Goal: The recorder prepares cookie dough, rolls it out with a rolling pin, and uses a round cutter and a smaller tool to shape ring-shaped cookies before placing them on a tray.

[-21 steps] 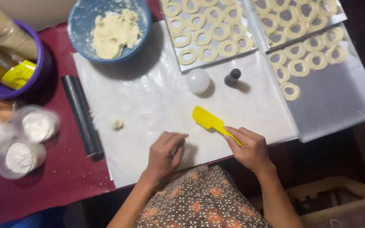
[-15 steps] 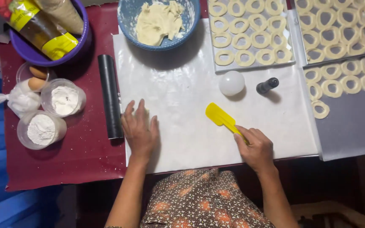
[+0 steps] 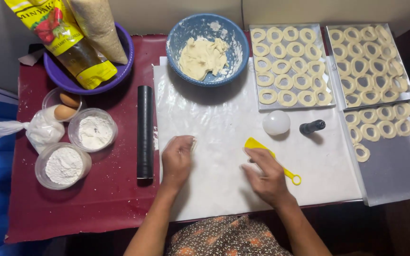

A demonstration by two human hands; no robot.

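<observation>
My left hand [image 3: 176, 160] rests on the white plastic sheet [image 3: 224, 189], fingers curled around a small lump of dough [image 3: 193, 142]. Further right on the sheet, my right hand [image 3: 265, 178] lies over a yellow spatula [image 3: 252, 143]. Its fingers cover the neck of the spatula, and the loop end of the handle sticks out on the right. A blue bowl of pale dough [image 3: 207, 52] stands at the far edge of the sheet. A black rolling pin [image 3: 144, 132] lies along the sheet's left edge, close to my left hand.
Two metal trays [image 3: 330, 102] [image 3: 406, 92] of ring-shaped dough sit at the far right, above a third, part-filled tray [image 3: 395, 175]. A white ball [image 3: 276, 122] and a small black tool [image 3: 312, 126] lie between them. Flour tubs [image 3: 95, 132], eggs [image 3: 65, 112] and a purple bowl [image 3: 58, 71] holding packets stand left.
The view has shifted. My left hand moved from flat on the sheet to the small dough lump and curled around it. My right hand slid up the spatula from its handle toward the blade.
</observation>
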